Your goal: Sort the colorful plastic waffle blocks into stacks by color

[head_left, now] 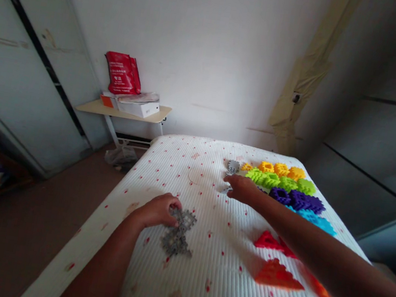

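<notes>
The left hand (161, 210) has its grip closed on the upper edge of the grey pieces (177, 242), which lie clustered near the middle of the white ribbed cover (200, 283). The right hand (244, 189) reaches to the far side, just beside a lone grey piece (233, 166); its fingers curl downward, and I cannot tell whether its grip has anything. A careless pull there could knock the green pieces (288, 184) or yellow pieces (266, 167) out of line, since they sit so near. The right forearm (304, 234) spans the red pieces (269, 240), so dropping the elbow might drag them. The toothed grey cluster could snag or come apart if lifted by one edge.
</notes>
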`<state>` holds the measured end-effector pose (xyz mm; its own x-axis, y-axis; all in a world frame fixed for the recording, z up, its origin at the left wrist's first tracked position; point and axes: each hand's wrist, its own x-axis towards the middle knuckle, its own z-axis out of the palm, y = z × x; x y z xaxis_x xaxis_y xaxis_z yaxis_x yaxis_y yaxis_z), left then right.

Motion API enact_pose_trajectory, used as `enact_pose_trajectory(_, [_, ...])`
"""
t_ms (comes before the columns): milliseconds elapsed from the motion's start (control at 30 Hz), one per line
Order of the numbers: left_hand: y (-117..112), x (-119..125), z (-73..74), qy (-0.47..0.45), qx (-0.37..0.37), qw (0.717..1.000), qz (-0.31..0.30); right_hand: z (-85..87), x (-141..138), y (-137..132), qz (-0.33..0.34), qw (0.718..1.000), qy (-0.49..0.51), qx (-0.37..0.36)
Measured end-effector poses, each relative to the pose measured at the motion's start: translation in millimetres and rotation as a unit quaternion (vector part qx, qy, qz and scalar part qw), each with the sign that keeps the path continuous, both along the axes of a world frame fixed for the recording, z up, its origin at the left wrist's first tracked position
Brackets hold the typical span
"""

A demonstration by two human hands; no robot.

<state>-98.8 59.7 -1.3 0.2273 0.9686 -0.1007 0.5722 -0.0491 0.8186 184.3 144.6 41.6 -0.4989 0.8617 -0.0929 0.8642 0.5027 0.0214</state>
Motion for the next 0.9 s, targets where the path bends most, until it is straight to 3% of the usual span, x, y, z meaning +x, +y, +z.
enact_pose_trajectory(233, [2.1,8.6,-2.7,-0.018,-0.003,1.000,0.004,2.2,-16.2,-17.0,0.046,0.999,-0.006,-0.022])
enact_pose_trajectory(367, [1.4,4.3,11.3,-0.078,-0.026,0.997,-0.008,7.0,-22.7,-24.2,0.060,0.995,0.014,-0.076])
enact_pose_trajectory(500, [-2.4,0.7,25.8,-0.131,0.002,0.991,-0.009,10.7,-26.3,-26.3,0.085,0.985,0.059,-0.141])
enact_pose_trajectory(633, [-2.7,7.7,26.4,-0.187,0.039,0.982,0.011,9.7,-30.7,-26.4,0.113,0.952,0.170,-0.228])
enact_pose_trajectory(767, [-2.0,26.0,20.8,-0.218,0.090,0.971,0.045,9.7,-33.2,-27.8,0.079,0.897,0.307,-0.308])
enact_pose_trajectory(900, [-3.1,40.7,15.2,-0.193,0.142,0.966,0.093,12.4,-32.6,-32.4,0.080,0.877,0.360,-0.309])
